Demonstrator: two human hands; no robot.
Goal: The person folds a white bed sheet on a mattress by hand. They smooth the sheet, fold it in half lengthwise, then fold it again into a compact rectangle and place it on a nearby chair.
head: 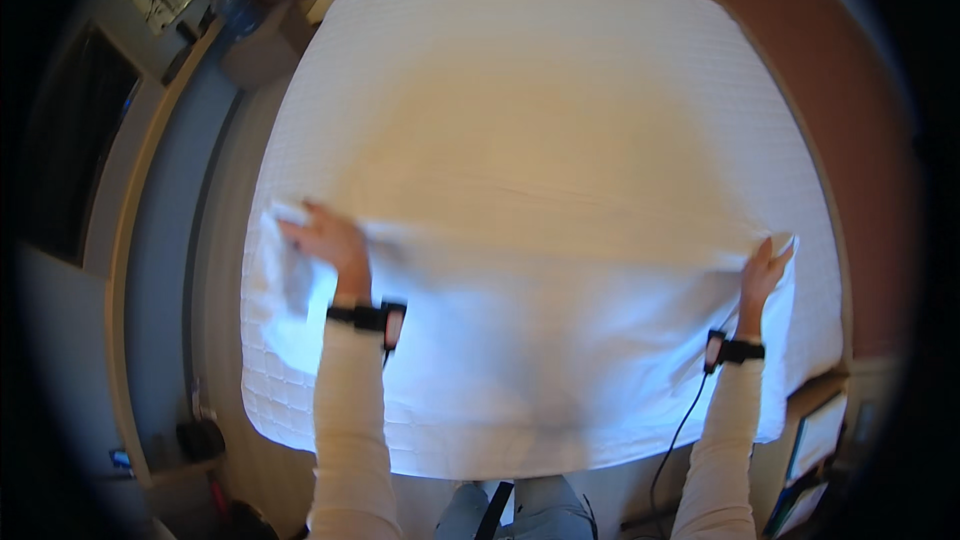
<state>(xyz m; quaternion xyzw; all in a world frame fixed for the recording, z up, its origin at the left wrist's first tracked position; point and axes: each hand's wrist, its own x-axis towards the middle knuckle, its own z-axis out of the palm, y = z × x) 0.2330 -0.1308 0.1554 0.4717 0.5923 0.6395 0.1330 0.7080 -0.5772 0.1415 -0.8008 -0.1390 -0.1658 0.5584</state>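
Observation:
A white sheet (540, 240) is stretched between my two hands over a bed with a white quilted mattress or mattress cover (277, 405). My left hand (326, 236) grips the cloth toward the bed's left side, where a bunched fold hangs beside the fingers; motion blurs it. On the other side, my right hand (762, 274) pinches a corner or edge of the sheet. The cloth is raised along the line between the hands and drapes toward me. Its far part looks smooth, with a few faint creases.
Along the left runs a ledge (150, 157) below a dark screen (82, 142). A large blue bottle (238, 7) stands at the back left. A brown panel (817, 127) borders the bed's right side. Shelves with books or folders (817, 435) stand at the near right. A cable (679, 435) hangs from my right wristband.

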